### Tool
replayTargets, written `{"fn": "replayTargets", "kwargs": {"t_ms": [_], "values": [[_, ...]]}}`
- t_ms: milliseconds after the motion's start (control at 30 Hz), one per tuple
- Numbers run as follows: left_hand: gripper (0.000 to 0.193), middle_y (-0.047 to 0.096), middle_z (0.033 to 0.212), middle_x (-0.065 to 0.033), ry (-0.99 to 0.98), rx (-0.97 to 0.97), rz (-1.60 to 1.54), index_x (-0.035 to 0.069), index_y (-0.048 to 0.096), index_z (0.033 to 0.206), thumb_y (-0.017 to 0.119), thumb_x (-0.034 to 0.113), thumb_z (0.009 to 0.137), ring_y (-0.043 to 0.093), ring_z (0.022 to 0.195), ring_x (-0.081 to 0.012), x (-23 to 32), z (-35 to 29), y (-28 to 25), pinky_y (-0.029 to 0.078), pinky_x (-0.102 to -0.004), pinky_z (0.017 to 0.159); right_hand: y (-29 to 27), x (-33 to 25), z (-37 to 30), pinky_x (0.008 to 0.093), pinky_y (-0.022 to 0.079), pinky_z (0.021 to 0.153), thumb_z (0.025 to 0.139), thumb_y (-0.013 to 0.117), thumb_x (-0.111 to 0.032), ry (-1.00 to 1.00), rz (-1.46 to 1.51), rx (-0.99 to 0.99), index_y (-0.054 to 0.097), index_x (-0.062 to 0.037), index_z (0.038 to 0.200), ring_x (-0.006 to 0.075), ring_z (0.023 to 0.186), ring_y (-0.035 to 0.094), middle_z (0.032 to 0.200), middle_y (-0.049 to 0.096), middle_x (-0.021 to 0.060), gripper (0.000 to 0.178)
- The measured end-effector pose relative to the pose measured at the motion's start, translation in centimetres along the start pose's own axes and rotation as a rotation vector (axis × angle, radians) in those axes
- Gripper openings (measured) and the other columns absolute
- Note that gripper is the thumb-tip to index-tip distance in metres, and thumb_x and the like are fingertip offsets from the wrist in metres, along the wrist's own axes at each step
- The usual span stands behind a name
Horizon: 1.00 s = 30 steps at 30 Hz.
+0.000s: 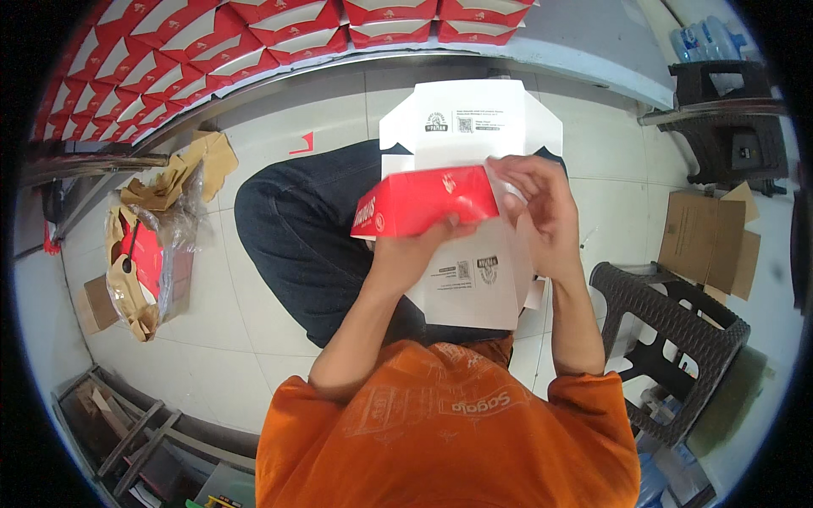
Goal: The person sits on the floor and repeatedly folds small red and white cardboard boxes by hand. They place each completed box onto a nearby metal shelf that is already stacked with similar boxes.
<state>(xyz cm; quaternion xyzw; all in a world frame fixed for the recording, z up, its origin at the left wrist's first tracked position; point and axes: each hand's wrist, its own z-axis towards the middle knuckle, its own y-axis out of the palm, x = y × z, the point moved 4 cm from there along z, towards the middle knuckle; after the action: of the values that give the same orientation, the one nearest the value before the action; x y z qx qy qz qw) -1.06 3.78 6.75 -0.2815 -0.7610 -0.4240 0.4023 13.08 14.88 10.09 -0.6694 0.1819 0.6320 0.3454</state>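
Observation:
Over my lap, I hold a partly folded red and white cardboard box [423, 203], its red side facing up and its pale inner flap hanging toward me. My left hand [415, 250] grips the near edge, thumb on the red panel and fingers hidden beneath. At the right end, my right hand [542, 207] has its fingers curled around a pale end flap. Beyond the box lies a white cardboard panel [470, 114] with angled corners and small black print; whether it joins the held box is hidden.
Red and white folded boxes [203, 51] stand in rows along the far left. On the tiled floor at left sits a torn plastic and brown paper bundle [161, 254] with red card inside. A dark plastic stool [669, 330] and a brown carton [703, 237] are at right.

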Motion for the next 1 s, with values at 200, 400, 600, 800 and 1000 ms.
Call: {"fn": "replayTargets", "kwargs": {"t_ms": [200, 400, 600, 800, 1000], "values": [[0.027, 0.067, 0.102, -0.0088, 0.291, 0.055, 0.426, 0.000, 0.061, 0.114, 0.069, 0.004, 0.088, 0.066, 0.086, -0.0157, -1.6, 1.7, -0.9, 0.053, -0.0294, 0.074, 0.8, -1.5, 0.4, 0.0499, 0.030, 0.114, 0.060, 0.078, -0.008, -0.291, -0.802, -0.249, 0.064, -0.0111, 0.123, 0.0385, 0.135, 0.038, 0.140, 0.050, 0.0109, 0.065], [0.035, 0.066, 0.102, -0.0132, 0.303, -0.023, 0.668, 0.001, 0.059, 0.117, 0.072, 0.007, 0.085, 0.064, 0.095, -0.0262, -0.4, -0.2, 0.2, 0.051, -0.0365, 0.083, 2.6, -2.4, 1.9, 0.0522, 0.030, 0.113, 0.051, 0.086, -0.033, -0.280, -0.665, -0.332, 0.044, -0.0123, 0.142, 0.0403, 0.136, 0.036, 0.143, 0.044, 0.0168, 0.102], [0.035, 0.065, 0.112, -0.0138, 0.058, 0.078, 0.221, 0.001, 0.056, 0.122, 0.060, -0.004, 0.088, 0.063, 0.103, -0.0244, 0.0, 0.0, -2.0, 0.051, -0.0346, 0.088, 5.9, -2.9, 0.0, 0.0521, 0.028, 0.114, 0.063, 0.077, -0.046, -0.447, -0.751, -0.374, 0.040, -0.0057, 0.143, 0.0360, 0.139, 0.034, 0.148, 0.038, 0.0180, 0.097], [0.030, 0.067, 0.108, -0.0075, 0.063, 0.076, 0.184, 0.002, 0.061, 0.114, 0.066, -0.004, 0.084, 0.065, 0.096, -0.0161, 1.2, 0.3, -2.0, 0.052, -0.0289, 0.083, 5.2, -2.6, -0.6, 0.0433, 0.046, 0.101, 0.065, 0.082, -0.028, -0.608, -0.593, -0.156, 0.065, -0.0029, 0.112, 0.0285, 0.115, 0.060, 0.121, 0.064, 0.0115, 0.056], [0.026, 0.069, 0.103, -0.0058, 0.107, 0.043, 0.109, 0.001, 0.065, 0.107, 0.070, -0.002, 0.082, 0.065, 0.092, -0.0144, 0.8, 1.1, -2.5, 0.052, -0.0283, 0.081, 5.1, -2.6, -0.6, 0.0401, 0.051, 0.094, 0.065, 0.086, -0.024, -0.642, -0.454, -0.232, 0.066, -0.0035, 0.105, 0.0284, 0.107, 0.063, 0.111, 0.066, 0.0113, 0.049]]}}
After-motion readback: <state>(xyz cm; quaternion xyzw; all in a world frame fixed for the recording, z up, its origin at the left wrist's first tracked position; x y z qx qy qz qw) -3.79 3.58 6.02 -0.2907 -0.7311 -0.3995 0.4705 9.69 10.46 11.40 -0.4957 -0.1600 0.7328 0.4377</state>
